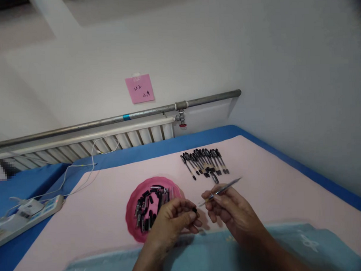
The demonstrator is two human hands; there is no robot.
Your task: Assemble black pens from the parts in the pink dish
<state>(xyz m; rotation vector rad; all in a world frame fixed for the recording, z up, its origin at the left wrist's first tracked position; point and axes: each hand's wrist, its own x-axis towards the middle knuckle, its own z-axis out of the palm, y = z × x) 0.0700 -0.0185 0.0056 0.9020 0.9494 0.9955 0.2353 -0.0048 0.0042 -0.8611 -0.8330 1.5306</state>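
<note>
Near the centre of the frame, the right hand (230,209) pinches a slender, mostly clear stick with a grey pointed end (220,192) between thumb and fingers. The stick slants so that its point faces up and right and its other end faces the left hand, a hold that seems chosen to leave both ends free. The left hand (177,218) has its fingers curled around a small black piece (194,210), most of it hidden; the two hands are just apart, perhaps so that the parts can face each other.

At lower centre-left, a round pink plastic bowl with a wavy rim (129,212) stands partly behind the left hand, probably near for easy reach. In it lie loose black pen caps (146,204), scattered over its floor, and some longer dark and clear pieces at its right side, partly covered by the hand.

Right of centre, slim clear pens with black caps and black ends (206,160) lie close together on the pale pink tabletop (103,205), caps toward the top of the frame, likely for tidiness.
</note>
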